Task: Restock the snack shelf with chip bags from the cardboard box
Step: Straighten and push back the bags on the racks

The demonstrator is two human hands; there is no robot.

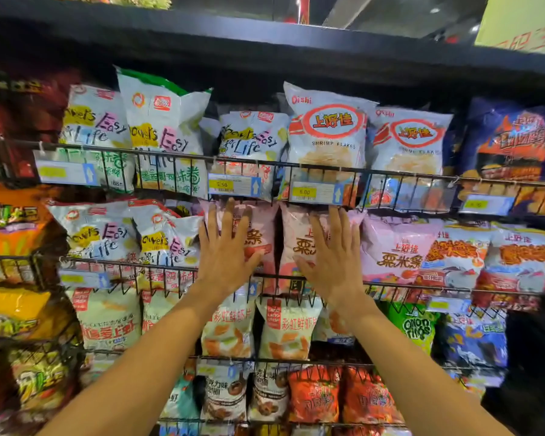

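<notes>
Both arms reach up from the frame's bottom. Left hand (224,250) and right hand (334,256) press flat, fingers straight and spread, on two pink bags (266,228) at centre, behind a wire rail (277,276).

You are facing a shelf wall in a retail shop. Black wire shelf tiers (177,155) run across the whole view, stacked one above another. Each tier is packed with sealed snack bags (326,133) standing face-out, many in repeated rows of one product. Printed price labels (233,185) with yellow fields and blue arrows clip to the front rails; one reads 5.50. The yellow-green board (523,23) at upper right is perhaps a sign; its print is blurred.
</notes>
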